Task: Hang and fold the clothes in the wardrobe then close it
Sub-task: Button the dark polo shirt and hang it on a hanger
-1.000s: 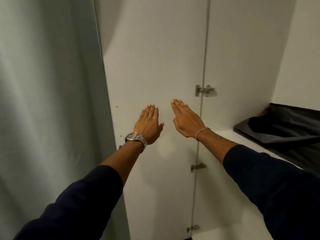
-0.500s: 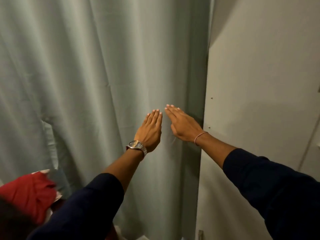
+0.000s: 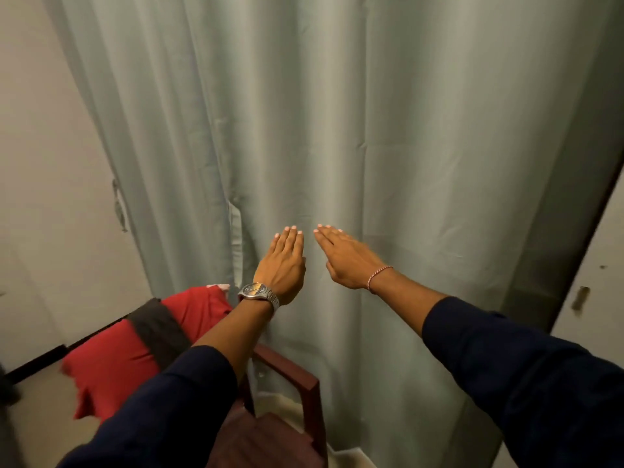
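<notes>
A pale grey-green curtain [image 3: 337, 130] hangs in long vertical folds across most of the view, with a plain wall [image 3: 44, 163] to its left. At the curtain's right edge stands a white wardrobe panel [image 3: 597, 298], seen edge-on with a small metal fitting; whether the wardrobe is shut cannot be told. Left of the curtain's foot, a red garment [image 3: 114, 363] with a dark band lies bunched beside a dark wooden chair [image 3: 290, 376]. Both arms, in dark blue sleeves, reach toward the curtain. The left hand [image 3: 282, 265], above a metal wristwatch [image 3: 258, 293], and the right hand [image 3: 344, 256], with a thread bracelet [image 3: 378, 276], hover palms down, fingers straight and together, grasping nothing.
</notes>
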